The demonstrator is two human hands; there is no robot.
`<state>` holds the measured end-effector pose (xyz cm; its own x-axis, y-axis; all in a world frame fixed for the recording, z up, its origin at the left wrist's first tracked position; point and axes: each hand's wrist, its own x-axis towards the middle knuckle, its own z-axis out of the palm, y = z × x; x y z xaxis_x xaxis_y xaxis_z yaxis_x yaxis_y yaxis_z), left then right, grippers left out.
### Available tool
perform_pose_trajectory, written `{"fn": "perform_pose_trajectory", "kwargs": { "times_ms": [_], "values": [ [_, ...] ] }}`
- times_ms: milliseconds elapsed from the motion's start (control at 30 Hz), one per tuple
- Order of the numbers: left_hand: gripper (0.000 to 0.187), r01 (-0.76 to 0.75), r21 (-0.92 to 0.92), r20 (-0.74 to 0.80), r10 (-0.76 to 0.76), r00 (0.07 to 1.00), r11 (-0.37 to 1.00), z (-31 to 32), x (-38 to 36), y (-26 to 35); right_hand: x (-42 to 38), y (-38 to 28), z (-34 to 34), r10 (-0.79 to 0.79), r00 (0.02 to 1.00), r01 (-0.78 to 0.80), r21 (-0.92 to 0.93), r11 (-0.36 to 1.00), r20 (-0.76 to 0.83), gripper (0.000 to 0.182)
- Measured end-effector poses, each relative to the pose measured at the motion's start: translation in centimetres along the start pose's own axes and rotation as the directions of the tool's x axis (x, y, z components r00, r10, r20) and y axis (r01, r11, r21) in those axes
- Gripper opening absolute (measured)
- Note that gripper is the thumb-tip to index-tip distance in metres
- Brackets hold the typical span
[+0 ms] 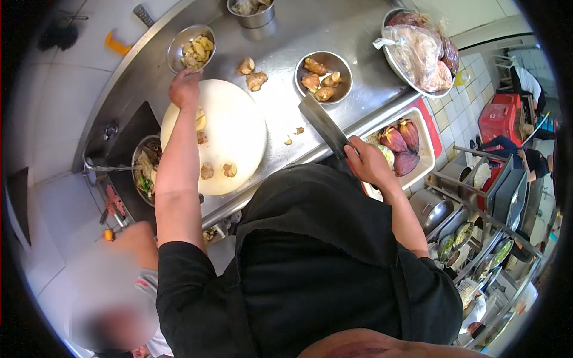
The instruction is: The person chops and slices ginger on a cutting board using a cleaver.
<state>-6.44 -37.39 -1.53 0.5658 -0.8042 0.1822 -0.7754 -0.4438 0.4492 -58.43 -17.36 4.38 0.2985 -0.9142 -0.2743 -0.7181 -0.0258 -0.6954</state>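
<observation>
My right hand (pixel 369 162) is wrapped round the handle of a cleaver (pixel 324 125), whose broad blade points up and left over the counter. At the near rim of a metal bowl of peeled yellow pieces (pixel 197 52) is my left hand (pixel 184 89); its fingertips are too small to make out. Below that hand lies a round white cutting board (pixel 234 137) with several ginger pieces on it, partly covered by my left forearm. A second metal bowl (pixel 349 70) holds several ginger roots (pixel 314 82), and two loose ginger pieces (pixel 256 80) lie between the bowls.
A bowl with bagged food (pixel 418 53) stands at the back right. Near my right hand is a white basket (pixel 425 161) with purple-red buds (pixel 406 163). Another person (pixel 128 298) is at the lower left. A metal rack (pixel 477 209) with pots stands at the right.
</observation>
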Motion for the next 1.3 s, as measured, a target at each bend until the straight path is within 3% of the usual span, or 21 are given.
{"fn": "perform_pose_trajectory", "kwargs": {
  "times_ms": [33,100,133,200,333,400,500,533,600,700,767,833,867,1000,1200,1300],
  "values": [
    [0.039,0.003,-0.003,-0.002,-0.003,1.0,1.0,0.2,0.2,-0.3,0.1,-0.1,0.0,0.004,1.0,-0.004,0.002,1.0,0.009,0.026],
    [0.039,-0.062,0.094,0.176,0.045,0.983,0.994,0.3,0.5,-1.0,0.4,-0.3,0.1,0.007,1.0,-0.007,-0.005,1.0,0.026,0.027],
    [0.039,-0.056,0.096,0.172,0.039,0.984,0.994,-0.1,0.5,-0.9,0.5,-0.5,0.1,0.013,0.999,-0.012,-0.007,1.0,0.043,0.027],
    [0.04,-0.019,0.285,0.257,-0.057,0.965,0.958,-0.7,0.4,-0.6,0.6,-0.8,0.1,0.004,0.998,-0.002,-0.018,1.0,0.059,0.027],
    [0.037,-0.046,0.179,0.187,0.012,0.982,0.983,-3.1,-0.9,-1.5,0.3,-0.8,0.2,-0.026,0.999,0.027,-0.02,0.999,0.047,0.026],
    [0.034,-0.135,-0.144,0.092,0.149,0.985,0.98,-4.6,-1.9,-3.6,0.1,-0.5,0.4,-0.026,0.998,0.027,-0.01,1.0,0.056,0.026],
    [0.03,-0.093,-0.19,0.077,0.109,0.991,0.977,-8.9,-7.4,-4.0,-0.3,0.1,1.0,-0.048,0.998,0.047,0.022,0.999,0.051,0.025],
    [0.03,-0.091,-0.189,0.084,0.109,0.991,0.978,-10.3,-9.1,-3.9,-0.5,0.3,1.1,-0.071,0.997,0.07,0.039,0.997,0.032,0.024],
    [0.025,-0.048,-0.013,0.252,0.05,0.966,0.999,-12.1,-12.3,-3.6,-0.8,-0.1,0.8,-0.03,0.997,0.028,0.023,0.999,0.066,0.024],
    [0.022,-0.004,0.067,0.288,-0.016,0.958,0.998,-12.7,-15.7,-3.1,-0.9,-0.2,1.1,-0.011,0.994,0.009,0.017,1.0,0.111,0.025],
    [0.025,-0.024,0.118,0.293,-0.011,0.956,0.993,-11.2,-17.2,-3.8,-0.9,0.0,1.6,-0.047,0.993,0.046,0.011,0.999,0.113,0.024],
    [0.035,-0.178,0.244,0.29,0.104,0.951,0.953,-9.6,-18.7,-3.9,-0.9,-0.8,1.8,-0.058,0.991,0.057,0.015,0.998,0.117,0.024],
    [0.042,-0.204,0.235,0.287,0.132,0.949,0.95,-9.6,-19.4,-3.3,-0.9,-1.1,1.8,-0.067,0.99,0.065,0.02,0.998,0.124,0.025],
    [0.038,-0.192,0.199,0.155,0.162,0.974,0.961,-8.1,-19.7,-4.4,-0.9,-1.8,2.3,-0.07,0.982,0.07,0.005,0.998,0.178,0.025],
    [0.036,-0.238,0.161,0.233,0.197,0.952,0.958,-8.0,-19.5,-3.5,-0.2,-3.2,3.2,-0.148,0.977,0.144,0.036,0.989,0.156,0.024],
    [0.041,-0.197,0.153,0.325,0.139,0.935,0.968,-7.4,-18.9,-2.7,0.2,-4.2,2.8,-0.135,0.974,0.13,0.042,0.991,0.184,0.025]
  ]
}}
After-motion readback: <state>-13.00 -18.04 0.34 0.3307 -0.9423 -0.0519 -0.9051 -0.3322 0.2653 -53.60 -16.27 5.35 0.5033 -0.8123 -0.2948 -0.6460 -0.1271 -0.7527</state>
